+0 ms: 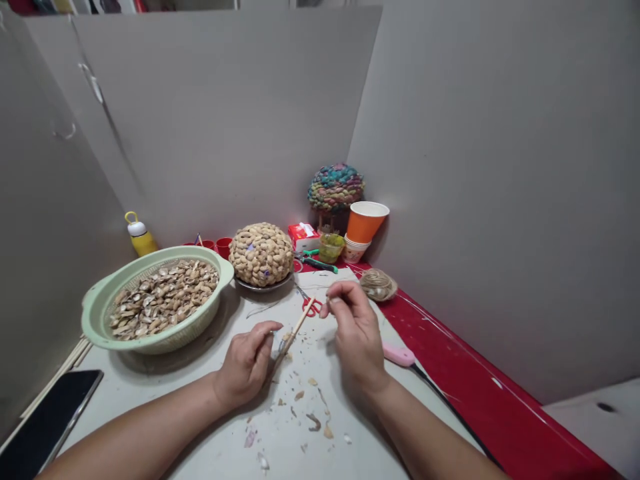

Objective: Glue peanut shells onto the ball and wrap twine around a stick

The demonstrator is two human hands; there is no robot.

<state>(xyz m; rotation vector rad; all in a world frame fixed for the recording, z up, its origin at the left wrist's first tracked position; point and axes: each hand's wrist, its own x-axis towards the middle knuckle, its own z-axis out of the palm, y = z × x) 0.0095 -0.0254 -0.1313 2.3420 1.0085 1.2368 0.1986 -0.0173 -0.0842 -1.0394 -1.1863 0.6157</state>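
Observation:
My left hand (247, 363) is closed around the lower part of a thin wooden stick (302, 319), which slants up to the right. Its thumb and index finger curl toward each other above the stick. My right hand (356, 333) is raised near the stick's upper end, thumb and fingertips pinched together; whatever they hold is too small to make out. Just behind the stick's tip lie red-handled scissors (312, 307). Shell scraps (314, 422) are scattered on the white sheet between my forearms.
A green basin (93, 320) of shells stands left, beside a phone (55, 420). Behind are a peanut-covered dome (261, 253), yellow bottle (143, 237), pliers (320, 265), orange cup (365, 223) and coloured dome (336, 187). Twine (379, 285) and a pink-handled corded tool (399, 353) lie right.

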